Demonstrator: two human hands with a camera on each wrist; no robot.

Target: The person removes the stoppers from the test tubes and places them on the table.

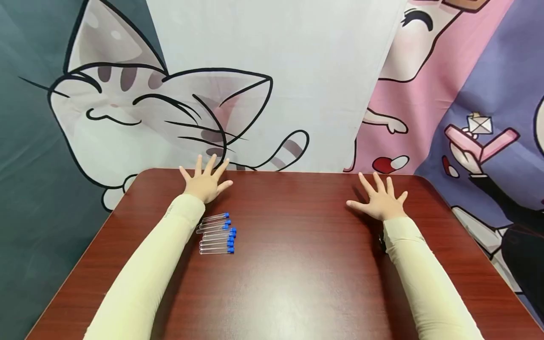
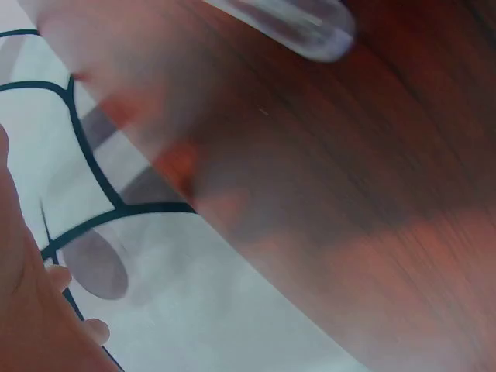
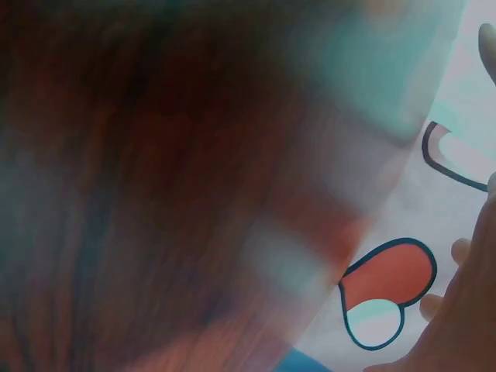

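Observation:
Several clear test tubes with blue caps (image 1: 217, 244) lie in a loose column on the left half of the table, caps toward the right. My left hand (image 1: 205, 184), fingers spread wide and empty, is beyond them near the far edge. The rounded end of one test tube (image 2: 314, 35) shows at the top of the left wrist view, away from that hand's fingers (image 2: 39, 310). Over on the right, my right hand (image 1: 381, 202) is also spread and holds nothing. In the right wrist view part of that hand (image 3: 465, 325) appears at the right edge.
The reddish-brown wooden table (image 1: 289, 264) has a glossy top and rounded far corners. Behind it hangs a cloth backdrop (image 1: 314, 71) with cartoon cats, right at the far edge. A dark object (image 1: 524, 259) stands beyond the table's right side.

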